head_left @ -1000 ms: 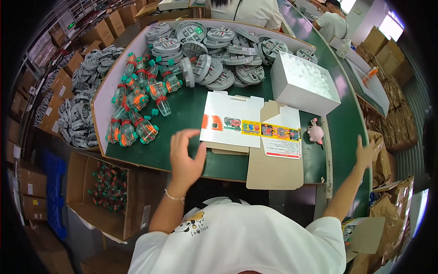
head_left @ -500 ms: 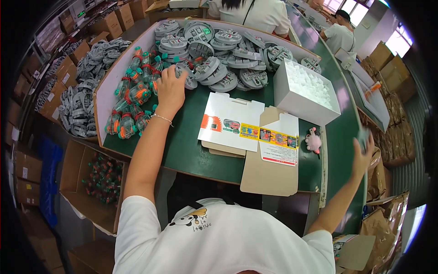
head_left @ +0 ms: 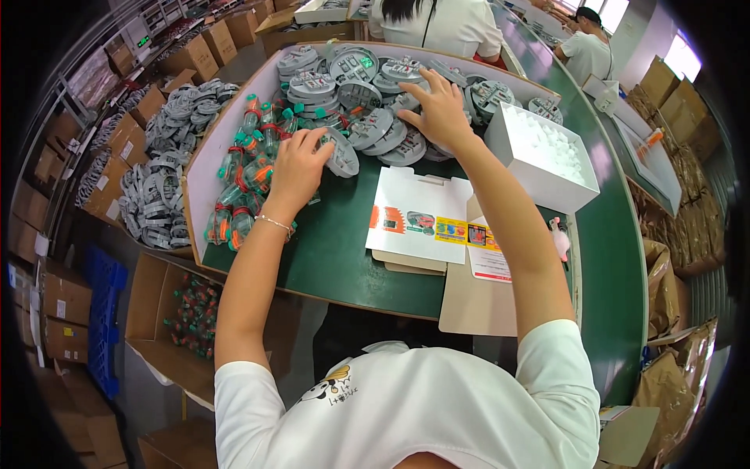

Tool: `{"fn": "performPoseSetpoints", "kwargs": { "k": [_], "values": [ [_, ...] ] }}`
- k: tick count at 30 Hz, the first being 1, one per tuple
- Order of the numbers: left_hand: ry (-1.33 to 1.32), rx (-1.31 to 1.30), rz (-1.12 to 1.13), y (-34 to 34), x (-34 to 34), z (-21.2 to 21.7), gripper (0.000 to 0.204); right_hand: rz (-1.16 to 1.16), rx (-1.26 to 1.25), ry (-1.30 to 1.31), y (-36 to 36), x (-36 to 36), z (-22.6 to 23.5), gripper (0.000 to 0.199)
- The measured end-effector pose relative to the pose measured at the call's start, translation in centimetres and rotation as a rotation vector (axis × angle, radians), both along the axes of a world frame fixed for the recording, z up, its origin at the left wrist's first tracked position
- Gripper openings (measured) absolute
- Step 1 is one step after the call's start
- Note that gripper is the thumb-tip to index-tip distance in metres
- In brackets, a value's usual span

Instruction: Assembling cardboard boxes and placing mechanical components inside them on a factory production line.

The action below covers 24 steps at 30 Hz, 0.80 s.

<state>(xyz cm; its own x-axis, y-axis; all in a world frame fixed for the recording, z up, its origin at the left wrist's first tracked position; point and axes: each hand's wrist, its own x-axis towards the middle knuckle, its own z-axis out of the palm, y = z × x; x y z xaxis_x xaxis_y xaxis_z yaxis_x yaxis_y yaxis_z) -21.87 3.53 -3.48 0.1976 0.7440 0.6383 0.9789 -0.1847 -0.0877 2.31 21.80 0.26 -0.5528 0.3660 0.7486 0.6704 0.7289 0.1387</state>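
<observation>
My left hand [head_left: 300, 168] is closed on the edge of a grey round plastic disc part [head_left: 342, 155], tilted at the near side of the heap. My right hand [head_left: 440, 109] reaches over the pile of grey discs [head_left: 391, 139] with its fingers spread, its fingertips at or just above the discs. Beside my left hand lie several clear bottle-like pieces [head_left: 258, 173] with green and orange ends and red bands. A flattened printed carton [head_left: 410, 205] lies on the green table, partly under my right forearm.
A white box [head_left: 539, 176] of small white pieces stands right of the heap. A pink toy [head_left: 559, 238] lies beyond my right forearm. At the left are an open carton [head_left: 152, 301] of bottle-like pieces and more grey parts [head_left: 160, 199]. Two people [head_left: 437, 27] work farther back.
My right hand has moved from the right side of the table, where it held something blurred, to the heap of discs. My left hand has pulled a disc slightly nearer.
</observation>
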Motion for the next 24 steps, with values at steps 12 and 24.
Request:
{"fn": "performPoseSetpoints", "kwargs": {
  "k": [12, 24],
  "values": [
    [-0.419, -0.268, -0.096, -4.5, 8.9, -0.3, 0.050, -0.200, -0.856, -0.208, -12.6, 16.7, -2.9, 0.043],
    [-0.440, -0.378, 0.039, -3.4, 12.4, -1.8, 0.072, 0.025, -1.164, 0.442, -14.3, 15.0, -2.6, 0.036]
  ]
}}
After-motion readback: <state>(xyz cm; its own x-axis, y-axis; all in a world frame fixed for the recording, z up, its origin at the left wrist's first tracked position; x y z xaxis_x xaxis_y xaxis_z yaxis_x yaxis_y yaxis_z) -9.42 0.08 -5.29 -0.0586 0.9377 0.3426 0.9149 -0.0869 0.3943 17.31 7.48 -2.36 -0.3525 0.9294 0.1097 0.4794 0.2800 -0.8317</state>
